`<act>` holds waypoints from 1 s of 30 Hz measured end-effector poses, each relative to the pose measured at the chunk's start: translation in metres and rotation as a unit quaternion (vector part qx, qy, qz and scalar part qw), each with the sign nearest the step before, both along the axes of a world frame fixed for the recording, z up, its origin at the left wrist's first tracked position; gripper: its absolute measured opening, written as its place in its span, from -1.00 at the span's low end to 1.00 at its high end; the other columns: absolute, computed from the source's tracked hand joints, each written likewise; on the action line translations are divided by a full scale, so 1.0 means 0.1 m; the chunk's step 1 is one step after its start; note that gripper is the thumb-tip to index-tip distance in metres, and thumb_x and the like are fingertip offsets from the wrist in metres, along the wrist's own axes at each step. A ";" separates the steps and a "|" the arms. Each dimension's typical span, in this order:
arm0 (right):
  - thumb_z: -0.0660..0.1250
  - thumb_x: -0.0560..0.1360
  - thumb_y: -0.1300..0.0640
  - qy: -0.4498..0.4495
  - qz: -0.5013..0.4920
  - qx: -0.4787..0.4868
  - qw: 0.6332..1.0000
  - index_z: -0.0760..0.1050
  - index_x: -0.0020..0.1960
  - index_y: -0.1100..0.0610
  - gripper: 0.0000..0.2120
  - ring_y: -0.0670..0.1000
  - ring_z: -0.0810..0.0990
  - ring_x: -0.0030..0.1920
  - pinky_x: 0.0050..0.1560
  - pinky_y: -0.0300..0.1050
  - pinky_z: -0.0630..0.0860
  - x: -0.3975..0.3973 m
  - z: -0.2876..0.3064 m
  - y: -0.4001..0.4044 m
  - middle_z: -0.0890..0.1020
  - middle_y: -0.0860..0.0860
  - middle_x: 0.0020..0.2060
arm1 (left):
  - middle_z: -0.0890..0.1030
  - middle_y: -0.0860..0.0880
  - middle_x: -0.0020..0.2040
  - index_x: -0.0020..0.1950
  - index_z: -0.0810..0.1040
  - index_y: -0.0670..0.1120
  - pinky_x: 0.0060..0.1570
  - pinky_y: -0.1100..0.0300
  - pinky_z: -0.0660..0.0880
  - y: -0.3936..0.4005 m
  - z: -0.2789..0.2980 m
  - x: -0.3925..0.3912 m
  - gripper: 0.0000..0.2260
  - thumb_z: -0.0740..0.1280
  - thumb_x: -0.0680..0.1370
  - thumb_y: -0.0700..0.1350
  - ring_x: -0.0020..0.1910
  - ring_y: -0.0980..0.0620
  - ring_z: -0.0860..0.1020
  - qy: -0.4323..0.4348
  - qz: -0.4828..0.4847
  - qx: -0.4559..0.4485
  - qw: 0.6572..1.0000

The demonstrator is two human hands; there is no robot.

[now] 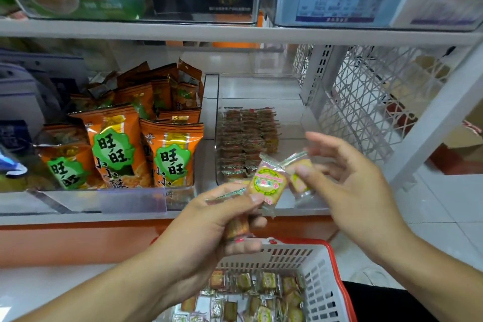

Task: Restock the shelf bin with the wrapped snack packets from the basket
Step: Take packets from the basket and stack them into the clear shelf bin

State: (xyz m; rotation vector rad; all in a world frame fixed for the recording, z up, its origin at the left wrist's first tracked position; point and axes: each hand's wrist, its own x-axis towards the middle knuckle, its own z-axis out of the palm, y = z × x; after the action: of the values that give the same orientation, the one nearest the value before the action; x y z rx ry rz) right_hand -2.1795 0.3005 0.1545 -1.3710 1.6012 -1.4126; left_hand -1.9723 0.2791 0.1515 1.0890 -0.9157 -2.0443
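While left hand [222, 219] grips crinkly packets [265, 187], right hand [347, 180] seemingly pinches one.

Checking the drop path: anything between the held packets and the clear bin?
Nothing visible. The left hand and right hand hold packets just before the clear bin, whose low front wall and open top are unobstructed.

The bin [261, 102] sits on the shelf [78, 217] at about 1 o'clock from the hands, with rows of packets [248, 138] stacked in its left half. At the bin's 9 o'clock, just beside it, another bin holds bags [146, 138]. The left hand [209, 219] and right hand [347, 178] meet before the bin, 2 snacks [266, 185] between them. The basket [321, 282] lies below at 6 o'clock, with snacks in it.
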 end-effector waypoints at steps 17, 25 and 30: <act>0.58 0.16 0.20 -0.258 0.146 0.084 0.951 0.51 0.32 0.01 -0.27 0.05 0.70 0.11 0.08 -0.21 0.60 0.03 0.06 0.01 0.70 0.06 0.12 | 0.70 -0.30 -0.07 -0.20 0.69 -0.08 -0.20 0.09 0.67 -0.12 -0.09 0.02 -0.85 0.48 0.25 -0.15 -0.11 -0.18 0.73 0.037 0.092 -0.054 0.994; 0.53 0.34 0.25 -0.220 0.137 0.108 0.960 0.64 0.13 0.06 -0.62 0.05 0.70 0.04 -0.12 -0.27 0.58 0.06 0.02 0.03 0.73 0.09 0.03 | 0.69 -0.20 -0.17 -0.26 0.68 0.00 -0.35 0.20 0.62 -0.09 -0.06 -0.02 -0.92 0.48 0.28 -0.15 -0.26 -0.04 0.69 0.032 0.091 -0.064 0.993; 0.50 0.47 0.24 0.066 0.158 0.060 0.983 0.63 0.22 -0.20 -0.56 -0.07 0.64 0.07 0.13 -0.12 0.53 -0.02 0.10 0.04 0.66 -0.10 0.06 | 0.60 -0.21 -0.26 -0.14 0.63 -0.12 -0.44 0.18 0.52 -0.14 -0.08 0.05 -0.87 0.55 0.40 -0.21 -0.35 -0.07 0.56 -0.032 0.044 -0.118 0.992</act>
State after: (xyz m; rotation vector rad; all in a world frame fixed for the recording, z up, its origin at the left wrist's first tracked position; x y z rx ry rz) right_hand -2.1811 0.3043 0.1642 -1.5915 1.4452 -1.0402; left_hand -1.9675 0.2649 0.1435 1.0500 -1.0923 -1.7870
